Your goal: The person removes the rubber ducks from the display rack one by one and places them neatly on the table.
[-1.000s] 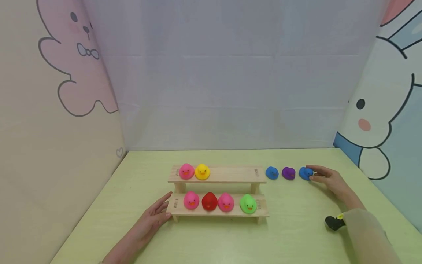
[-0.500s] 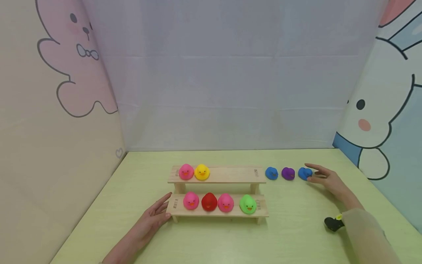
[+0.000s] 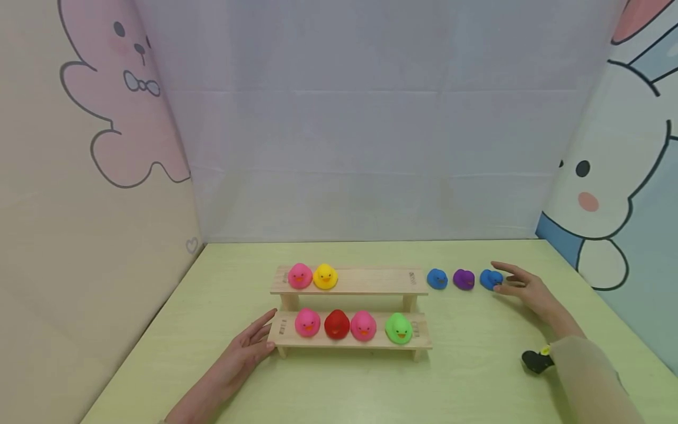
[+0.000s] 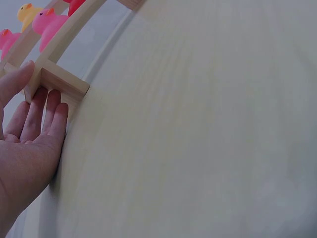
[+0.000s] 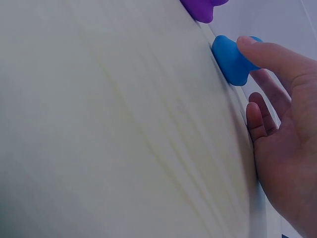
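At the right, my right hand [image 3: 532, 292] is around a blue rubber duck [image 3: 487, 278] on the table. The thumb touches or nearly touches the duck; in the right wrist view it covers part of the duck's head [image 5: 233, 57]. The index finger extends above it. A purple duck [image 3: 464, 280] and another blue duck [image 3: 437, 278] sit to its left. My left hand [image 3: 246, 350] holds the left end of the wooden two-tier rack [image 3: 376, 280], thumb at the front corner, fingers by the leg [image 4: 64, 82]. On the lower tier sit pink, red, pink and green [image 3: 399, 328] ducks.
The upper tier carries a pink duck [image 3: 300, 275] and a yellow duck [image 3: 325, 276] at its left. A black duck-like toy [image 3: 537, 361] with a yellow part lies by the right sleeve [image 3: 590, 371], partly hidden. Printed walls [image 3: 371, 147] close in the table.
The right index finger has lifted slightly off the blue duck, while the thumb has shifted a little to the left. The ducks, rack and left hand stay in place.
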`<action>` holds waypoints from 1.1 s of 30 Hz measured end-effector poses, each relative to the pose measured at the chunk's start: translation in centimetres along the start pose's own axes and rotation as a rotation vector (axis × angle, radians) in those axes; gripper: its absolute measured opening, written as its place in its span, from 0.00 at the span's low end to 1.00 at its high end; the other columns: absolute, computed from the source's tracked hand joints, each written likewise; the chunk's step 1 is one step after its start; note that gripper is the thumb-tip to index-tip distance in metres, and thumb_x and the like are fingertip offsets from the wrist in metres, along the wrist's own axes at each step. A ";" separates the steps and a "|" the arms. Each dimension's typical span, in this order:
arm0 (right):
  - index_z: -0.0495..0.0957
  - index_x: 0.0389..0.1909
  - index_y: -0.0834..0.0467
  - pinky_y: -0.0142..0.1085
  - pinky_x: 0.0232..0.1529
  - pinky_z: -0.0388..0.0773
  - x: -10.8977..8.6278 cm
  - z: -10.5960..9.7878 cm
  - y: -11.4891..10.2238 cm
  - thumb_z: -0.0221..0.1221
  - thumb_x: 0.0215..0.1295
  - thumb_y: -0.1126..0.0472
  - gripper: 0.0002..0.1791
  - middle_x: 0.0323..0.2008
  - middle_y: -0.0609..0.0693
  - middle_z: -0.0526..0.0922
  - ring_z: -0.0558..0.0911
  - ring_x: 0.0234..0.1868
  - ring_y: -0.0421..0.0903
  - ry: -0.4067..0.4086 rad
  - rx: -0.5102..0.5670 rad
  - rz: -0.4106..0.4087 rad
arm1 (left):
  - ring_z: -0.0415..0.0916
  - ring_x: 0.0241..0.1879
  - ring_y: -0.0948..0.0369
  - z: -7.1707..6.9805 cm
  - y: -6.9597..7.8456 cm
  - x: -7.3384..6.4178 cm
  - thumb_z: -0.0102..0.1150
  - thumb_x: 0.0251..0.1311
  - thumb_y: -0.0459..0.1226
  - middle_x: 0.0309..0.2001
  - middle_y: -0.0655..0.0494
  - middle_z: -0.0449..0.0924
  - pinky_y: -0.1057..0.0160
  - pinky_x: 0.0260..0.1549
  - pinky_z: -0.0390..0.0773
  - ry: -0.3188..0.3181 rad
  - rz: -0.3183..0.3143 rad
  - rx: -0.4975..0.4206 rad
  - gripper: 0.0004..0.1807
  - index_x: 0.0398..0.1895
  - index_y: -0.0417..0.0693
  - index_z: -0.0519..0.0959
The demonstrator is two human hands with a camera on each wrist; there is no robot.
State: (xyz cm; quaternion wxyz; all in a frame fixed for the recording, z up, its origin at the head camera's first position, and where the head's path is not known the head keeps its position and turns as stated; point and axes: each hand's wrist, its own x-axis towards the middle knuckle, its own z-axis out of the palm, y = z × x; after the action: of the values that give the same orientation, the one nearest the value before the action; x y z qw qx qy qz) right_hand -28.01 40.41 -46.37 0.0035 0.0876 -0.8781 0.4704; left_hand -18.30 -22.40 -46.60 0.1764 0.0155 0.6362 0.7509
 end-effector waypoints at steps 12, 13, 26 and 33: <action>0.59 0.71 0.55 0.69 0.53 0.55 0.0 0.1 -0.6 0.59 0.66 0.52 0.35 0.69 0.66 0.55 0.59 0.61 0.68 0.017 0.000 -0.003 | 0.63 0.63 0.56 -0.1 0.2 0.0 0.56 0.62 0.29 0.69 0.42 0.54 0.63 0.57 0.65 -0.014 0.009 -0.025 0.39 0.75 0.52 0.52; 0.58 0.71 0.56 0.69 0.53 0.55 0.1 0.1 -0.6 0.59 0.67 0.53 0.35 0.69 0.66 0.55 0.59 0.61 0.68 0.017 0.003 -0.002 | 0.63 0.63 0.56 -0.1 0.2 0.0 0.56 0.62 0.29 0.69 0.42 0.55 0.63 0.57 0.65 -0.013 0.009 -0.025 0.39 0.75 0.51 0.52; 0.64 0.69 0.56 0.61 0.49 0.63 1.6 -0.6 -4.3 0.58 0.68 0.53 0.31 0.64 0.56 0.68 0.65 0.57 0.58 0.132 -0.058 -0.117 | 0.64 0.62 0.55 0.0 0.1 -0.1 0.57 0.62 0.29 0.69 0.40 0.54 0.63 0.57 0.66 -0.008 0.006 -0.020 0.40 0.75 0.50 0.51; 0.65 0.69 0.55 0.35 0.48 0.69 2.9 -0.1 -8.1 0.59 0.67 0.54 0.30 0.61 0.57 0.72 0.69 0.54 0.51 0.180 -0.098 -0.180 | 0.64 0.62 0.55 0.0 0.1 -0.1 0.56 0.62 0.29 0.69 0.41 0.54 0.62 0.57 0.66 -0.007 0.002 -0.018 0.40 0.75 0.51 0.52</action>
State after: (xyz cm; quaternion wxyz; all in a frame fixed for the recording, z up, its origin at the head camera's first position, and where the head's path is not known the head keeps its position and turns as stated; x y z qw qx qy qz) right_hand -29.57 35.69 -39.33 0.1286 0.1232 -0.8847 0.4308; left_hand -18.26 -22.43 -46.51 0.1778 0.0170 0.6287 0.7569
